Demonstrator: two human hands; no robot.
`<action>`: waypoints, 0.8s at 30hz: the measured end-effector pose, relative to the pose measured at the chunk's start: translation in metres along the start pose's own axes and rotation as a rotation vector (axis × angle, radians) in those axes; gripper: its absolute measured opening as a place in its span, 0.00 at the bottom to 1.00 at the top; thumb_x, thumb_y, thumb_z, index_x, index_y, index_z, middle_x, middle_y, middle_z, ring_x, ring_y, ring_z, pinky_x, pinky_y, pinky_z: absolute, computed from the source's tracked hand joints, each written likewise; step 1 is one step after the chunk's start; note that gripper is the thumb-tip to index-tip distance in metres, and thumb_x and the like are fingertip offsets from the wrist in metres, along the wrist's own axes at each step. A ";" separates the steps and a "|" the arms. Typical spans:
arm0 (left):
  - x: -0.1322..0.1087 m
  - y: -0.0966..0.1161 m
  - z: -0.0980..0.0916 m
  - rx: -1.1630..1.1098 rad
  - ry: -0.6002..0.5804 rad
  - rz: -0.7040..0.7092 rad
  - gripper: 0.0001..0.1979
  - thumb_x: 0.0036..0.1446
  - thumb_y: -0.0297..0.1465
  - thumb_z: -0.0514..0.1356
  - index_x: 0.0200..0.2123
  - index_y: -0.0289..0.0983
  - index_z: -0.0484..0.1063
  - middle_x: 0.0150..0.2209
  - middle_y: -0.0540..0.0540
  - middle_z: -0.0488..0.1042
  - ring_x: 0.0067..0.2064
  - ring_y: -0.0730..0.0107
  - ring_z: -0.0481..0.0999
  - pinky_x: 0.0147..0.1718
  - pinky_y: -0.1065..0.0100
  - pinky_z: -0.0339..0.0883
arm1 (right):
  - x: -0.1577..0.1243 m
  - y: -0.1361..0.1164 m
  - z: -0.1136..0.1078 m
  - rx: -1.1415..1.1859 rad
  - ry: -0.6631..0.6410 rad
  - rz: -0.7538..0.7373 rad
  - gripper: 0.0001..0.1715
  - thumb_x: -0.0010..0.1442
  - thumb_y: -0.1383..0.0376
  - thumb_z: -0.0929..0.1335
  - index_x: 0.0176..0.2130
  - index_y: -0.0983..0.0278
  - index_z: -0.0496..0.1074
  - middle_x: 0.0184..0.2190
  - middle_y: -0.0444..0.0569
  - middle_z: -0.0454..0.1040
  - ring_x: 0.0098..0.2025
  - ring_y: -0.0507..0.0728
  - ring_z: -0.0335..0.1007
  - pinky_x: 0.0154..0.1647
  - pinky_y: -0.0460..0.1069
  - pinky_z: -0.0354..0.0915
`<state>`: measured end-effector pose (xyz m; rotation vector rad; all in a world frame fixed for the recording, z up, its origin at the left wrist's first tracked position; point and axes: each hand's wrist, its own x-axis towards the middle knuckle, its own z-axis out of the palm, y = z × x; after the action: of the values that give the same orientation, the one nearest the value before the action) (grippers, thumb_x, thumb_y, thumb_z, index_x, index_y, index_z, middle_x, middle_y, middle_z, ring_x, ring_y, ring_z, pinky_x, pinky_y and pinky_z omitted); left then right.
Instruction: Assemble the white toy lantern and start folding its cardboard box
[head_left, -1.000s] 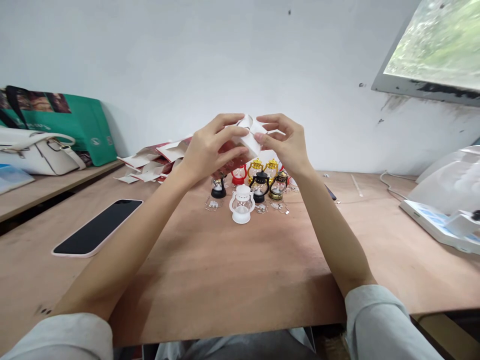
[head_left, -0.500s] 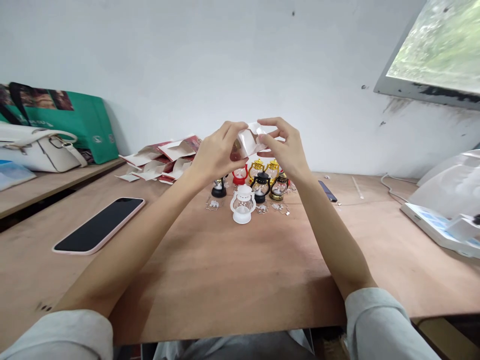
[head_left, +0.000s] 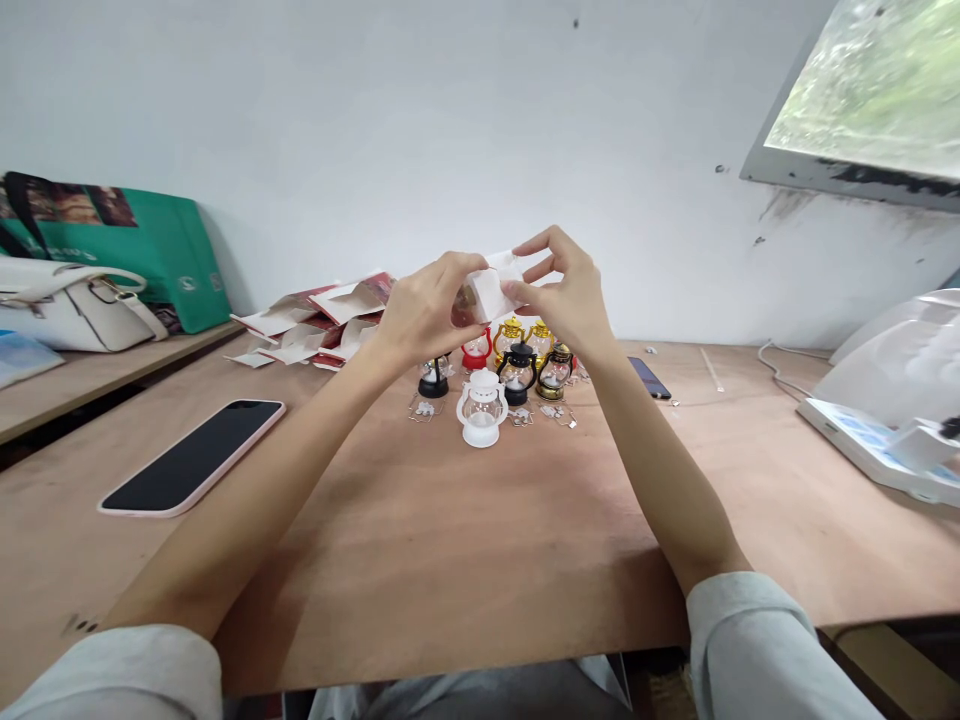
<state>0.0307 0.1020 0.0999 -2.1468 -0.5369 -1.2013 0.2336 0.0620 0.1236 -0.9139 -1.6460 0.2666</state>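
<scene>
A small white and red box point(head_left: 490, 296) is held up above the table between both hands. My left hand point(head_left: 427, 305) grips its left side, thumb below and fingers on top. On its right end, my right hand point(head_left: 564, 290) pinches the white flap area with thumb and fingers. Below the box stands a white mini lantern point(head_left: 482, 412) with a clear globe. Behind it are a black lantern point(head_left: 518, 373), a bronze-coloured lantern point(head_left: 555, 373), a red lantern point(head_left: 476, 348), gold lanterns point(head_left: 510, 338) and another black lantern point(head_left: 433, 378), partly covered by my left hand.
Opened red and white boxes point(head_left: 315, 322) are piled at the back left. A pink-cased phone point(head_left: 193, 458) lies left, a dark phone point(head_left: 648, 378) at the right rear. A power strip point(head_left: 885, 450) stands far right; a white handbag point(head_left: 71, 305) and green bag point(head_left: 180, 255) sit far left.
The box has turned slightly, and its white end flap now looks flatter and closed over the opening. Both hands keep hold of it. The whole view has shifted a little.
</scene>
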 end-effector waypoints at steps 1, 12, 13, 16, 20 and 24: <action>0.000 -0.001 0.000 0.001 -0.006 -0.010 0.27 0.55 0.31 0.65 0.56 0.41 0.60 0.48 0.43 0.77 0.40 0.63 0.80 0.32 0.66 0.70 | -0.001 0.000 0.003 -0.032 0.018 -0.025 0.16 0.51 0.60 0.73 0.42 0.57 0.73 0.33 0.42 0.76 0.33 0.54 0.76 0.37 0.52 0.75; -0.003 -0.008 0.003 0.013 -0.013 -0.067 0.29 0.54 0.32 0.65 0.57 0.42 0.58 0.51 0.42 0.77 0.43 0.61 0.80 0.34 0.65 0.72 | -0.001 0.011 0.019 -0.253 0.086 -0.192 0.16 0.62 0.64 0.66 0.46 0.58 0.80 0.38 0.48 0.81 0.42 0.59 0.77 0.49 0.59 0.73; -0.003 -0.008 0.003 0.008 -0.004 -0.066 0.29 0.54 0.32 0.65 0.57 0.42 0.58 0.50 0.43 0.77 0.43 0.62 0.80 0.34 0.65 0.72 | -0.001 0.011 0.019 -0.246 0.084 -0.193 0.16 0.63 0.64 0.65 0.46 0.57 0.81 0.38 0.48 0.81 0.42 0.59 0.77 0.49 0.59 0.73; -0.003 -0.007 0.002 0.006 0.005 -0.078 0.29 0.53 0.31 0.65 0.56 0.42 0.58 0.49 0.44 0.77 0.42 0.62 0.80 0.32 0.65 0.71 | -0.002 0.009 0.018 -0.188 0.077 -0.184 0.17 0.63 0.63 0.64 0.47 0.57 0.80 0.39 0.47 0.81 0.43 0.58 0.78 0.49 0.58 0.74; -0.002 -0.006 0.001 0.030 0.002 -0.100 0.31 0.51 0.31 0.66 0.56 0.43 0.58 0.48 0.44 0.77 0.42 0.61 0.80 0.33 0.65 0.71 | -0.002 0.006 0.013 -0.049 0.067 -0.120 0.18 0.61 0.62 0.66 0.49 0.57 0.78 0.40 0.47 0.81 0.41 0.57 0.80 0.45 0.56 0.76; -0.002 -0.006 0.001 -0.005 0.007 -0.122 0.32 0.51 0.32 0.67 0.58 0.44 0.58 0.51 0.43 0.76 0.44 0.60 0.80 0.35 0.63 0.72 | -0.001 0.005 0.011 0.025 0.101 -0.097 0.15 0.60 0.61 0.67 0.45 0.59 0.78 0.39 0.47 0.81 0.38 0.56 0.80 0.42 0.55 0.77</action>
<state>0.0262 0.1071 0.0999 -2.1399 -0.6706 -1.2761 0.2259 0.0677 0.1164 -0.8134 -1.5853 0.1707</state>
